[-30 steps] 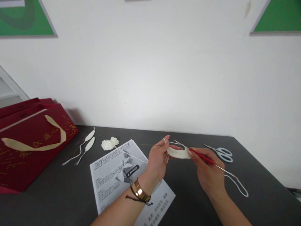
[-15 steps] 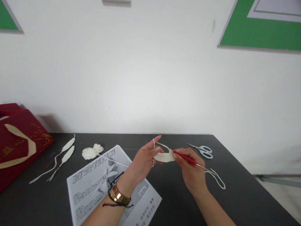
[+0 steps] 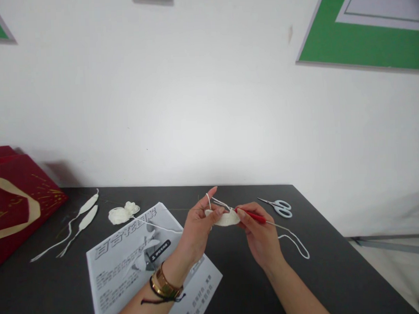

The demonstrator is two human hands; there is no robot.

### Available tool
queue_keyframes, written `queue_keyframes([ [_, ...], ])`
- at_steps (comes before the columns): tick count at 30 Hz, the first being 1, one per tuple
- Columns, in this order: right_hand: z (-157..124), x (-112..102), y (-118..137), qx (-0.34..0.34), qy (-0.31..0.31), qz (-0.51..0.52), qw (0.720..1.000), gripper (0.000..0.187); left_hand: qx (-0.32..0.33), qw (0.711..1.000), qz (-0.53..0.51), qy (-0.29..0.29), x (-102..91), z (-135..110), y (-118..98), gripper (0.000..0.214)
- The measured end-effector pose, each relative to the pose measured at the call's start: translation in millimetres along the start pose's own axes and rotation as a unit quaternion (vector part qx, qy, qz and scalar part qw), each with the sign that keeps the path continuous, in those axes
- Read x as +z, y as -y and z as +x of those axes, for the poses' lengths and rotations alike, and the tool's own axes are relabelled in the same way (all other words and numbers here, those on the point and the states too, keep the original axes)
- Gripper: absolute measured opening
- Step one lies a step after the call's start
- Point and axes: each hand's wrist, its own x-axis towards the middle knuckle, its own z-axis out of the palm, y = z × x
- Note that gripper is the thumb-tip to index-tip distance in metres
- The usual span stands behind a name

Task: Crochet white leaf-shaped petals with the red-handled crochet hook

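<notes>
My left hand [image 3: 198, 228] pinches the left end of a white crocheted strip [image 3: 225, 218]. Its index finger is raised with white yarn [image 3: 208, 200] looped around it, and the strand runs down to the work. In my right hand [image 3: 262, 237] is a crochet hook with a red handle [image 3: 255, 216], its tip end at the strip's upper edge. The fingers of that hand also touch the strip's right end. A loose yarn tail [image 3: 300, 245] curls out to the right of my right hand.
A printed sheet [image 3: 113, 275] lies under my left forearm. Left of it are a white yarn ball [image 3: 118, 215] and two finished leaf-shaped pieces [image 3: 88, 218]. Scissors [image 3: 282, 208] lie at right on the dark table [image 3: 241, 284]. A red gift bag [image 3: 18, 195] stands far left.
My left thumb has come forward onto the strip, and the strip's free edge now shows differently. The hook handle has tilted flatter. The whole view has shifted slightly.
</notes>
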Motion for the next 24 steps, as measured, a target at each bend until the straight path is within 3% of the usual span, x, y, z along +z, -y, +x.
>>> queue_keyframes([
  [8,-2.2,5.9,9.1,0.076,0.029,0.066,0.995,0.017,-0.023,0.999,0.025,0.028,5.1,-4.4,-2.1,0.076],
  [24,-3.0,3.3,13.8,0.061,0.049,0.011,0.997,0.017,-0.002,0.999,0.042,0.034,4.5,-6.5,-2.8,0.079],
])
